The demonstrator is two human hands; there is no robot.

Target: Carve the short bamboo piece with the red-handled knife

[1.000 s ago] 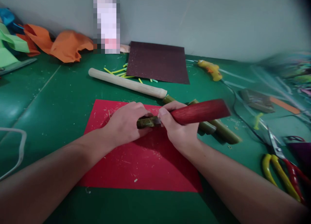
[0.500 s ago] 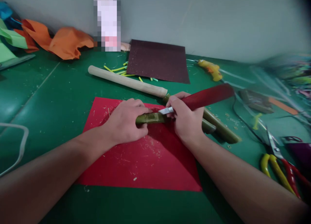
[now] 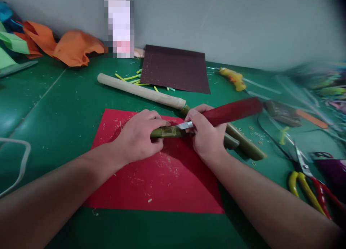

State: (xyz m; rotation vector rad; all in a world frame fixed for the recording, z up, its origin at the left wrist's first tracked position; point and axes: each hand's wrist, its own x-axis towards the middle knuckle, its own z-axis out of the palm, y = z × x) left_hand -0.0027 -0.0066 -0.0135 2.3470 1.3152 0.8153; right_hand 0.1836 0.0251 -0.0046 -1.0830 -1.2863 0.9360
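My left hand point(image 3: 139, 135) is closed round a short green bamboo piece point(image 3: 167, 132) and presses it onto a red sheet point(image 3: 162, 180). My right hand point(image 3: 207, 135) grips a carving knife by its long dark red handle point(image 3: 234, 111). The knife's small metal blade point(image 3: 184, 125) rests on the bamboo's upper side, just right of my left fingers. Pale shavings lie scattered on the red sheet below both hands.
Longer green bamboo sticks point(image 3: 244, 146) lie right of my hands, a pale wooden rod point(image 3: 140, 91) behind them. A dark sandpaper sheet point(image 3: 175, 68), a yellow glue gun point(image 3: 234, 78), shears point(image 3: 310, 182) at the right, orange cloth point(image 3: 72, 47) at the back left.
The knife drew back to the right along the bamboo, baring the blade, and its handle tilted up. Since half a second ago it has barely moved.
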